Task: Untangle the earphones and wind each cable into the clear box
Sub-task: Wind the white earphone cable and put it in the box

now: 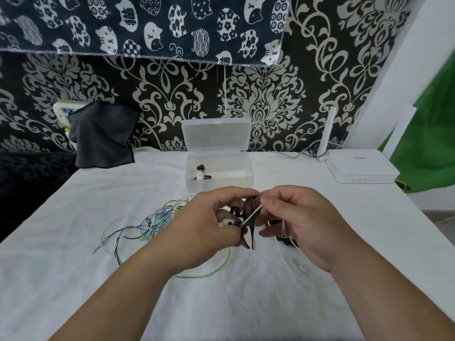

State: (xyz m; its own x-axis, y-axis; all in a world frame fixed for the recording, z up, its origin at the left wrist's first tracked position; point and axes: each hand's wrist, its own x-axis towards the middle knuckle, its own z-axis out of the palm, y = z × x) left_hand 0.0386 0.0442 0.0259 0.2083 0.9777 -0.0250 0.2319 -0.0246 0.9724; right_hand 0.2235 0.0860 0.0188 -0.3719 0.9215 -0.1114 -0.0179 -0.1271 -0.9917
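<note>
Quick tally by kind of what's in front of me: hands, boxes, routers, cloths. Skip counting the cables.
Hands: 2, left hand and right hand, both holding the earphones
Clear box: 1
White router: 1
Dark cloth: 1
Total: 5

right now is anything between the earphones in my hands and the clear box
Nothing visible. The earphones, held by the left hand and right hand, sit just in front of the clear box, whose lid stands open. The tangle of cables lies off to the left, out of the path.
</note>
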